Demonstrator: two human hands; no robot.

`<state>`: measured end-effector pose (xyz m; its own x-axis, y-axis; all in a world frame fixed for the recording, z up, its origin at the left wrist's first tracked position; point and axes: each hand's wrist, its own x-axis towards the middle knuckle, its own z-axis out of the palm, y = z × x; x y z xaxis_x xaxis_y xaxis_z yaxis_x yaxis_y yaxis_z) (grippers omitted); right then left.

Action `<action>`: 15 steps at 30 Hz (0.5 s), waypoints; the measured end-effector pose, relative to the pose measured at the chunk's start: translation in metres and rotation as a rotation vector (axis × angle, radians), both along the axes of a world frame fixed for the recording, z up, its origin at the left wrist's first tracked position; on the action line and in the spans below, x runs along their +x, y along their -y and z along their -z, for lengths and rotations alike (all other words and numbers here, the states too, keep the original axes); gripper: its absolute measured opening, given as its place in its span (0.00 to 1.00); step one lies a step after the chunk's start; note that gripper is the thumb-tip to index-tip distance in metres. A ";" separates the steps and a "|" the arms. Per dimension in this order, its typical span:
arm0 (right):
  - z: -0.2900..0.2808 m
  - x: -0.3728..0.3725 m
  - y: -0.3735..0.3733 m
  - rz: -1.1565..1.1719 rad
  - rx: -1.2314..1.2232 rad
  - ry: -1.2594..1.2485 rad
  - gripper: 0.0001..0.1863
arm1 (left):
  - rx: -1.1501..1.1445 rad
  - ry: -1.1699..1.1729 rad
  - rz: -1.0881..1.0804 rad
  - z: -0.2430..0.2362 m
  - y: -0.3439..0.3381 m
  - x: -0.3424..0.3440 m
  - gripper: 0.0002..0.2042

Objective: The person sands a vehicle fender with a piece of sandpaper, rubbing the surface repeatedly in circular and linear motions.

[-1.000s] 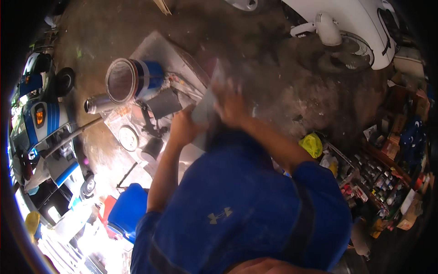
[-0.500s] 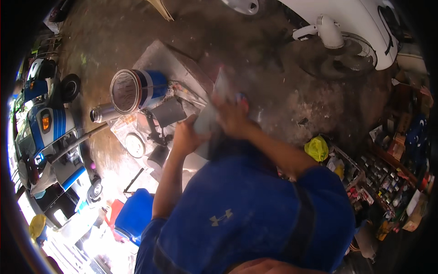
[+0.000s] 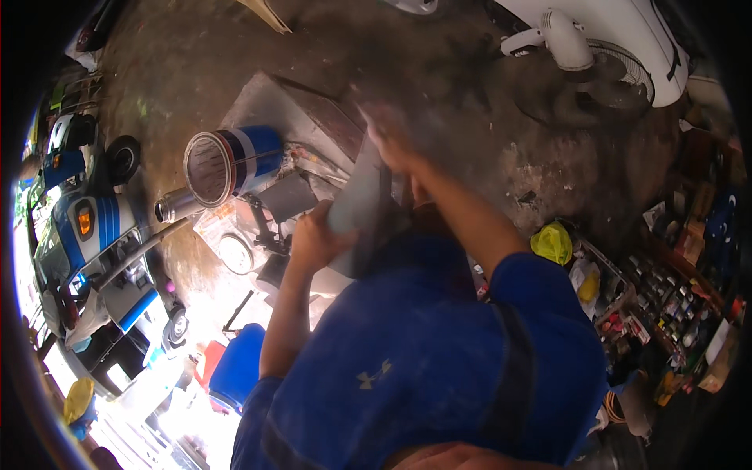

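Observation:
A long grey panel slants away in front of my body. My left hand grips its near left edge, thumb over the top. My right hand lies at the panel's far end, smeared by motion; its fingers do not show clearly, nor whether something is under them. Left of the panel, a blue and white paint can lies tipped with its open mouth toward the left. Beside it are a bare metal can, a dark grey sheet, a black tool-like object and a round white lid.
A grey box-like stand is beyond the cans. A fan stands far right by a white car body. Cluttered shelves and a yellow bag are at right. Left are a blue container and a parked blue-white vehicle.
My right hand has slid away from me along the panel to its far end. My left hand keeps its grip, and the view has shifted slightly.

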<state>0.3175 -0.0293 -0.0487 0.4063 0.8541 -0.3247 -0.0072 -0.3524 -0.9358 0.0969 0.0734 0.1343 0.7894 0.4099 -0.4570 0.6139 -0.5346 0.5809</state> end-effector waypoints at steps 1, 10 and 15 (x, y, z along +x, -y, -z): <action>0.002 -0.007 0.002 0.014 -0.001 -0.007 0.36 | -0.001 -0.007 0.014 0.003 0.002 0.001 0.27; -0.043 -0.084 0.020 0.085 -0.125 0.463 0.41 | 0.100 -0.201 0.124 0.009 0.006 -0.001 0.27; -0.024 -0.084 0.015 -0.077 -0.154 0.298 0.42 | -0.059 -0.200 -0.026 0.005 -0.003 -0.001 0.31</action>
<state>0.2338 -0.0445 -0.0250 0.4389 0.8362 -0.3288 0.2908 -0.4784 -0.8286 0.0955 0.0762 0.1294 0.6697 0.3971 -0.6275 0.7335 -0.4854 0.4757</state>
